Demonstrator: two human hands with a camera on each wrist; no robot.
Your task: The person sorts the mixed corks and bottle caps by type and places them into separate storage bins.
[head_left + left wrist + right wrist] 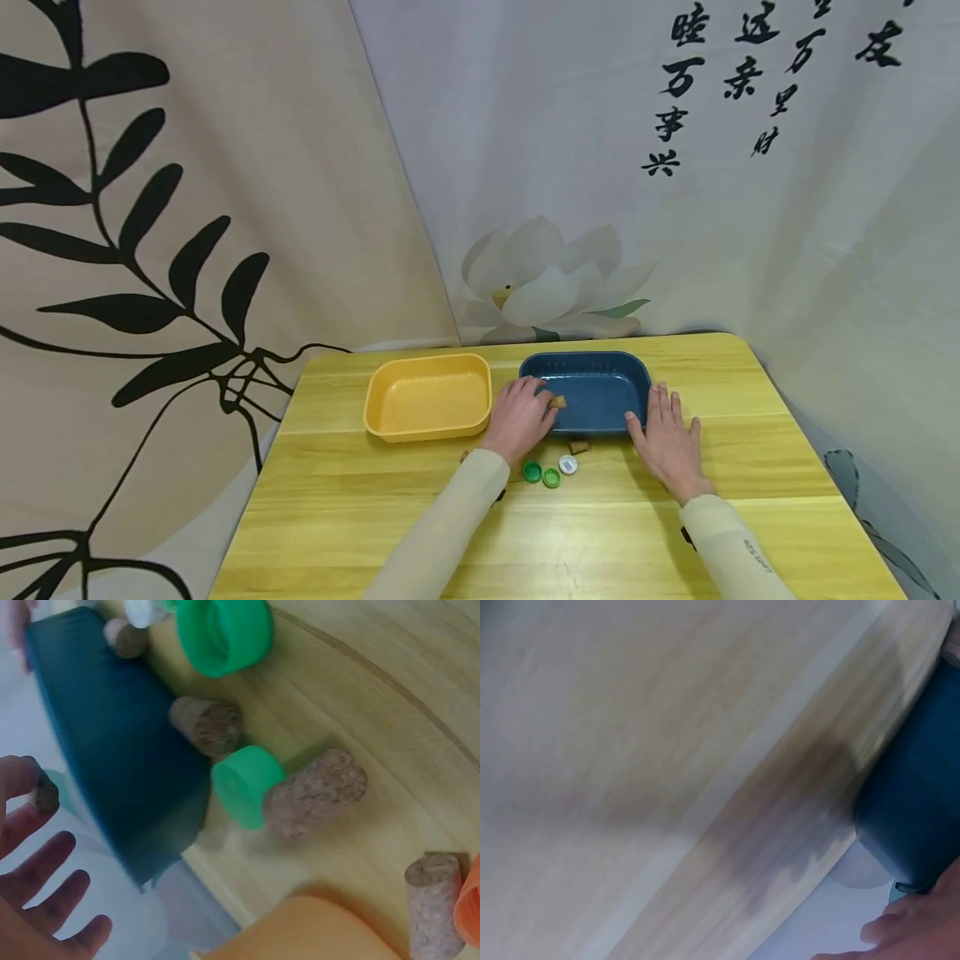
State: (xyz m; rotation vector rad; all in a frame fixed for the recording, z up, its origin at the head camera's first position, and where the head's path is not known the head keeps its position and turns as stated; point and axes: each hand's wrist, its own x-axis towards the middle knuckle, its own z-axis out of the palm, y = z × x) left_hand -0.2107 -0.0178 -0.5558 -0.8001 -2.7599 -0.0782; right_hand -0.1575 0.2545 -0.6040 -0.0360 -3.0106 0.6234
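My left hand (519,419) is over the left part of a blue tray (585,357). It pinches a cork (558,402) between thumb and finger, above the tray; in the left wrist view the cork (45,793) shows at the fingertips, the other fingers spread. My right hand (670,442) lies against the tray's right side with its fingers extended. The right wrist view shows only part of that hand (919,926), beside the blue tray (915,780). Whether other things lie inside the tray is hard to tell.
Left of the blue tray stands a yellow tray (427,435). Between the trays and me lie green caps (532,472), a white cap (567,464) and several corks (315,793). An orange cap (469,904) shows at the left wrist view's edge. Curtains hang behind the wooden table (600,550).
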